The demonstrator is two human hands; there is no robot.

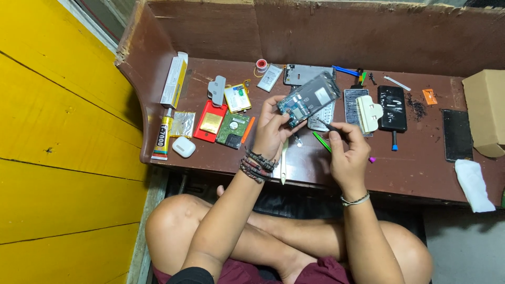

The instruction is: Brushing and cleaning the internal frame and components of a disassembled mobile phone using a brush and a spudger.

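Opened smartphone [309,99], back cover off and circuit boards showing, sits tilted above the desk, pinched at its lower left end by the fingers of the left hand [272,128], thumb on top and the other fingers curled beneath. The right hand [345,150] has its fingers clenched around thin tweezers [327,125], whose dark tip points up and left toward the phone's lower edge; whether the tip touches the phone cannot be told.

Beaded bracelets wrap the left wrist, and a thin band circles the right wrist. The person sits cross-legged on the floor, bare knees under the edge of a low brown wooden desk [415,168].

Just beneath the hands lie a green tool [321,141] and a pale plastic pry stick [284,160]. Left of the left hand rest a bare hard drive [233,130], a red case [210,121], a small white earbud case [183,147], a tube of glue [162,138] and a long white and yellow box [174,80]. Right of the phone lie a cream clamp [369,112] and a black phone [392,108]. A phone frame [302,73] and a phone battery [270,78] lie near the desk's back wall. Far right are a dark screen panel [456,134], a cardboard box [486,111] and a white cloth [474,184]. A yellow wooden wall [58,158] stands to the left.
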